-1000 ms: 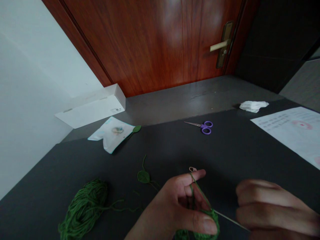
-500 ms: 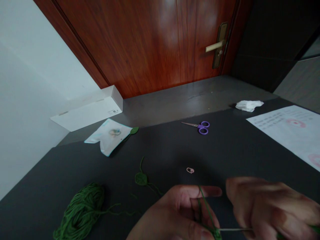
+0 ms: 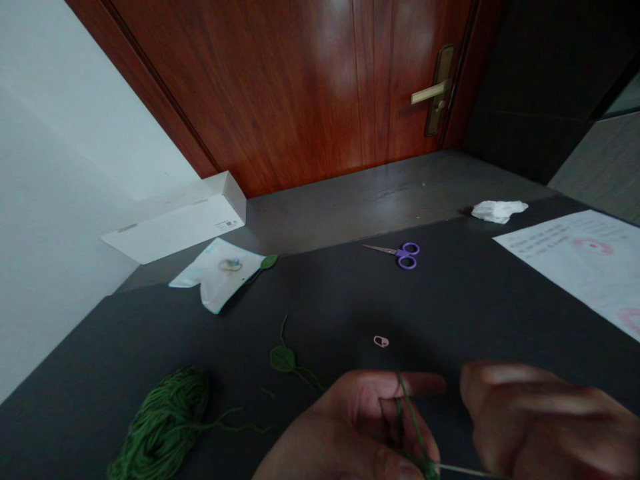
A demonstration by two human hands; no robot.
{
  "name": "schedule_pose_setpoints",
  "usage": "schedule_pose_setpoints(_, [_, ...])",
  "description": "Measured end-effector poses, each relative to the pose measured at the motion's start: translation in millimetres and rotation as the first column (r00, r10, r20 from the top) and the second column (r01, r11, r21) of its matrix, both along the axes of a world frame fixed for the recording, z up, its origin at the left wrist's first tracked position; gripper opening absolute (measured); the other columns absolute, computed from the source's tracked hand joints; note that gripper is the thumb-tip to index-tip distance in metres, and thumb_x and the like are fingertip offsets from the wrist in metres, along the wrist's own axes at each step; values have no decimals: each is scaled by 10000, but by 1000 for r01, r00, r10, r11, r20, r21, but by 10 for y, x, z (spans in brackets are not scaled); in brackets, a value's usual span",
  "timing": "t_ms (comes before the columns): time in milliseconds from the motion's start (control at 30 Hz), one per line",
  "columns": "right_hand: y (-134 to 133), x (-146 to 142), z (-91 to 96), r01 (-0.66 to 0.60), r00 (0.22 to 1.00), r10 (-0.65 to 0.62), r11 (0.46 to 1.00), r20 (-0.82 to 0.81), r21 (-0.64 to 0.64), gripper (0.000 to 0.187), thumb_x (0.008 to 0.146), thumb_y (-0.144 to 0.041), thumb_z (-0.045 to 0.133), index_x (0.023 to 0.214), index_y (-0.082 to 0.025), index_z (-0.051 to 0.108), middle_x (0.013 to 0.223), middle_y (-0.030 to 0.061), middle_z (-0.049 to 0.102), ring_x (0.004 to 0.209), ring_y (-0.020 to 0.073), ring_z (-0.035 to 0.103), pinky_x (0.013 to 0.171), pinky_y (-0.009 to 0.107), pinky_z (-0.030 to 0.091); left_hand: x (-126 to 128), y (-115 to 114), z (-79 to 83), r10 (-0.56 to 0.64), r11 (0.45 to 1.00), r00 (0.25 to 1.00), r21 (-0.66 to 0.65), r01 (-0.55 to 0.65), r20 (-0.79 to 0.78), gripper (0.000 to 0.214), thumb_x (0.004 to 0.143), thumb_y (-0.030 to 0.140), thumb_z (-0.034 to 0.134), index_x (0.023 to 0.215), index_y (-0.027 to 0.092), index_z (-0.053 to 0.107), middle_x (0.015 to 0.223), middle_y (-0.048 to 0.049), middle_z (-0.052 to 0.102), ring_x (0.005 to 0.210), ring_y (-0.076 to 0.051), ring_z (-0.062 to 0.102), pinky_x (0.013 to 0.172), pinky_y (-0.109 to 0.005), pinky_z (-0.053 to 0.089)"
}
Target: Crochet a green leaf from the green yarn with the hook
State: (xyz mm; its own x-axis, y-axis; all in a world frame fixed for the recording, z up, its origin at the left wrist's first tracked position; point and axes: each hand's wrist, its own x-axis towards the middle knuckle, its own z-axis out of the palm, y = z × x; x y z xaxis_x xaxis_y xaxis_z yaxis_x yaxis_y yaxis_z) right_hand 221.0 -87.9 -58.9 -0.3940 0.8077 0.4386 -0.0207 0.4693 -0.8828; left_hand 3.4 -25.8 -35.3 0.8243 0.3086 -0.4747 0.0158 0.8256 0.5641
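Note:
My left hand (image 3: pixel 357 427) is low in the middle, index finger stretched out with green yarn (image 3: pixel 406 407) running over it, thumb and fingers pinching a small green crocheted piece (image 3: pixel 427 467) at the bottom edge. My right hand (image 3: pixel 545 423) is closed around a thin metal crochet hook (image 3: pixel 465 471), whose tip points into that piece. A skein of green yarn (image 3: pixel 165 423) lies at the lower left, its strand trailing toward my left hand. A small green crocheted leaf (image 3: pixel 283 358) lies on the dark mat in front of my left hand.
A pink stitch marker (image 3: pixel 381 341) lies just beyond my fingers. Purple scissors (image 3: pixel 403 253), a crumpled white tissue (image 3: pixel 497 211), a printed sheet (image 3: pixel 585 257), a plastic bag (image 3: pixel 217 272) with another leaf, and a white box (image 3: pixel 177 220) lie farther off. A wooden door (image 3: pixel 320 87) stands behind.
Both hands have dropped lower in view and come closer together; the left index finger, which covered the stitch marker, now lies below it. The right hand shifted slightly right.

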Motion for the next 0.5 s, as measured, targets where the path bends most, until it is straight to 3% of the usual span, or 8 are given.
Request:
schedule_pose_setpoints(133, [27, -113, 52, -1, 975, -41, 982, -220, -187, 493, 1012, -447, 367, 752, -297, 759, 604, 21, 644, 538, 169, 567, 604, 333, 458, -2, -6, 21, -35, 998, 999, 46, 34, 39, 599, 550, 139, 852, 1127, 170, 697, 850, -16, 643, 695, -96, 510, 664, -223, 347])
schedule_pose_setpoints(300, [25, -243, 66, -91, 889, -159, 858, -429, -505, 501, 988, -444, 431, 652, -269, 759, 581, 18, 630, 589, 177, 583, 671, 350, 455, -4, -42, 28, -48, 998, 998, 41, 46, 48, 564, 567, 194, 854, 1108, 152, 698, 886, -36, 620, 741, -115, 500, 711, -244, 342])
schedule_pose_setpoints(400, [30, -261, 48, -129, 853, -208, 805, -479, -579, 499, 984, -430, 439, 625, -264, 743, 547, 14, 621, 558, 180, 570, 634, 353, 439, -14, -60, -23, 2, 999, 999, 42, -3, 42, 612, 563, 233, 861, 1144, 154, 684, 865, -32, 623, 705, -105, 490, 687, -233, 347])
schedule_pose_setpoints(500, [45, -254, 50, -120, 846, -223, 805, -485, -581, 498, 981, -430, 452, 603, -260, 730, 534, 14, 629, 542, 180, 558, 665, 365, 436, -19, -59, -60, 11, 998, 999, 58, -13, 35, 649, 536, 227, 876, 1151, 155, 682, 858, -36, 642, 709, -113, 511, 679, -232, 354])
